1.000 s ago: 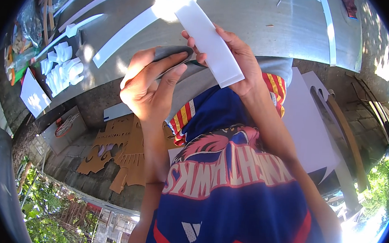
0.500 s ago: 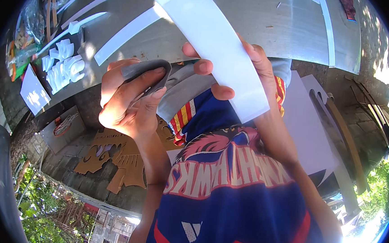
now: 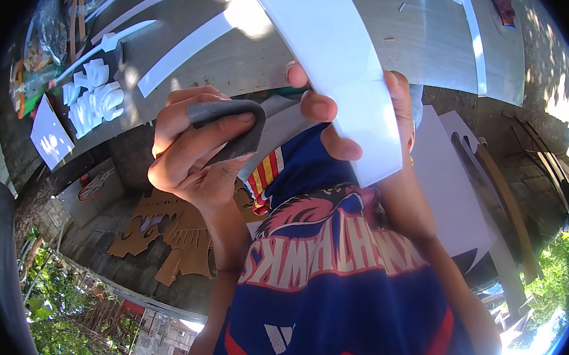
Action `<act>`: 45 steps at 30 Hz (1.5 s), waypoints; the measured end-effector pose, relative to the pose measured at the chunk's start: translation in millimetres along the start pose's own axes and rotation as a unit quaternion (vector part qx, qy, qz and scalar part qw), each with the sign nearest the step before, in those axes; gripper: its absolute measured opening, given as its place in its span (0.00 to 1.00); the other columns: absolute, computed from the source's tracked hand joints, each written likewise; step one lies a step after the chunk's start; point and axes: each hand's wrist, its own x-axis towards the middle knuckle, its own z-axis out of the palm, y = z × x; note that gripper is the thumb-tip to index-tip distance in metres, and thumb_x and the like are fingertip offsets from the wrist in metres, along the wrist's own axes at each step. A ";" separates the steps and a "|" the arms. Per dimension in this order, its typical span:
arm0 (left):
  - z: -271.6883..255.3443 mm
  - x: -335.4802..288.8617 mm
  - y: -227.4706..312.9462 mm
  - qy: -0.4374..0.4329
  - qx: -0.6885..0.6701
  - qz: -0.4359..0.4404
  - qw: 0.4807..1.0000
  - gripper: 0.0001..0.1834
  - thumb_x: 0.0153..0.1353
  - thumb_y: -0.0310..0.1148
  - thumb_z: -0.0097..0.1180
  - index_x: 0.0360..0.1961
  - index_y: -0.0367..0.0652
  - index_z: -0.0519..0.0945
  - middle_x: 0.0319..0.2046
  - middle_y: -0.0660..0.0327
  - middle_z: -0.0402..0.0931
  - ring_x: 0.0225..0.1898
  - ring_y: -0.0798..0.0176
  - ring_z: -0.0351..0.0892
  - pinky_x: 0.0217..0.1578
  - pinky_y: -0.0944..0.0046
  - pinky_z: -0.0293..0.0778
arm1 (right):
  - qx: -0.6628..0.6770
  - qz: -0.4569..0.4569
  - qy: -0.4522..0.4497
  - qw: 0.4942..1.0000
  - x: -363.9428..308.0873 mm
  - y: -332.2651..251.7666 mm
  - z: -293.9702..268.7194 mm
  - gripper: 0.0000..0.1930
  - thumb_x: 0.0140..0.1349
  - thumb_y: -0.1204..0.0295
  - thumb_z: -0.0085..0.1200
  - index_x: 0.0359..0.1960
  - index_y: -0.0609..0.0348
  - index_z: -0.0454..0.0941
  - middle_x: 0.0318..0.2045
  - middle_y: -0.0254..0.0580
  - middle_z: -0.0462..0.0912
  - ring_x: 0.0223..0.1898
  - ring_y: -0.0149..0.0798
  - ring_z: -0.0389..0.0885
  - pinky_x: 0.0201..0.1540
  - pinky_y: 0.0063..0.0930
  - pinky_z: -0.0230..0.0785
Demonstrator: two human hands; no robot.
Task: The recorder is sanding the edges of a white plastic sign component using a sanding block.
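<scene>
A long white panel [image 3: 351, 70], flat-faced with a thin side edge, slants up from my lap past the top of the picture. My right hand [image 3: 341, 115] is closed around its near end, fingertips on the left edge and thumb on the right. Left of it, my left hand [image 3: 197, 148] pinches a folded dark grey sheet [image 3: 226, 111] that looks like sandpaper, with a finger inside the fold. The grey sheet and the white panel are apart.
A grey metal-topped table [image 3: 431, 56] spans the far side, with white strips [image 3: 188, 52] and a pile of small white cut pieces [image 3: 95, 101] at left. Large white sheets [image 3: 452, 182] stand at right. Brown cutout board [image 3: 169, 229] lies low at left.
The white panel and my right hand have shifted slightly right and nearer. My left hand has moved a little right, and the folded grey sheet shows more of its face.
</scene>
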 end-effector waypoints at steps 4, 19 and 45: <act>0.7 -1.7 0.3 -0.005 -0.012 0.007 1.000 0.21 0.32 0.32 0.73 0.31 0.34 0.85 0.32 0.57 0.77 0.34 0.55 0.77 0.34 0.59 0.74 | -0.005 -0.002 -0.011 1.000 -2.8 -2.3 -0.7 0.39 0.63 0.58 0.53 0.69 0.58 0.47 0.57 0.70 0.64 0.49 0.46 0.74 0.31 0.32 0.80; -3.1 -5.5 1.0 -0.031 -0.080 -0.118 0.989 0.23 0.56 0.41 0.62 0.39 0.26 0.77 0.37 0.37 0.77 0.37 0.48 0.79 0.38 0.55 0.74 | -0.108 0.017 0.039 0.993 -16.9 -16.3 9.0 0.39 0.60 0.63 0.55 0.67 0.68 0.49 0.55 0.73 0.63 0.43 0.46 0.71 0.25 0.29 0.76; -25.5 -16.6 -32.0 0.108 -0.379 -0.458 0.797 0.23 0.73 0.42 0.37 0.59 0.35 0.65 0.49 0.42 0.75 0.44 0.50 0.79 0.44 0.58 0.74 | -0.718 -0.017 0.250 0.650 -4.9 -4.6 -38.6 0.24 0.60 0.69 0.56 0.57 0.67 0.73 0.40 0.45 0.80 0.37 0.29 0.77 0.36 0.23 0.72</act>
